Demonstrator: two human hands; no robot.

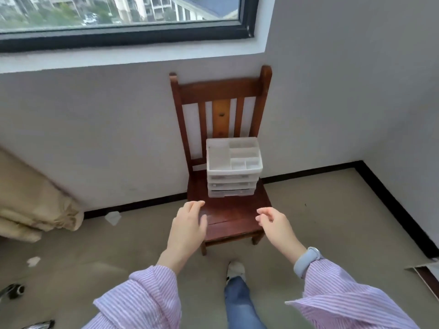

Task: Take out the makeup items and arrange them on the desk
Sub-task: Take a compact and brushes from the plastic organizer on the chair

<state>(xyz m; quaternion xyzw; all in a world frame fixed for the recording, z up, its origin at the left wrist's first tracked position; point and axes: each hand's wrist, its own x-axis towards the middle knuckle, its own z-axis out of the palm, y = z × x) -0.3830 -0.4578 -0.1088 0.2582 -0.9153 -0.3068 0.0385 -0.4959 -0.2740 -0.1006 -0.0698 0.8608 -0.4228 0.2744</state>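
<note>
Two empty hands (pixel 187 226) (pixel 273 224) near unlabelled organizer (pixel 234 167).

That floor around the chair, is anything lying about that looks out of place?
Yes. Crumpled white paper scraps lie loose on the floor left of the chair, looking like litter.

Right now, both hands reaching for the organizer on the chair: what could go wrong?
1. The white plastic drawer organizer looks like stacked tiers; gripping only the top tray might separate it or let the drawers slide out.
2. It sits at the back of the brown wooden chair, so the left hand and right hand, both open, must reach over the seat and could shove it into the backrest.
</note>
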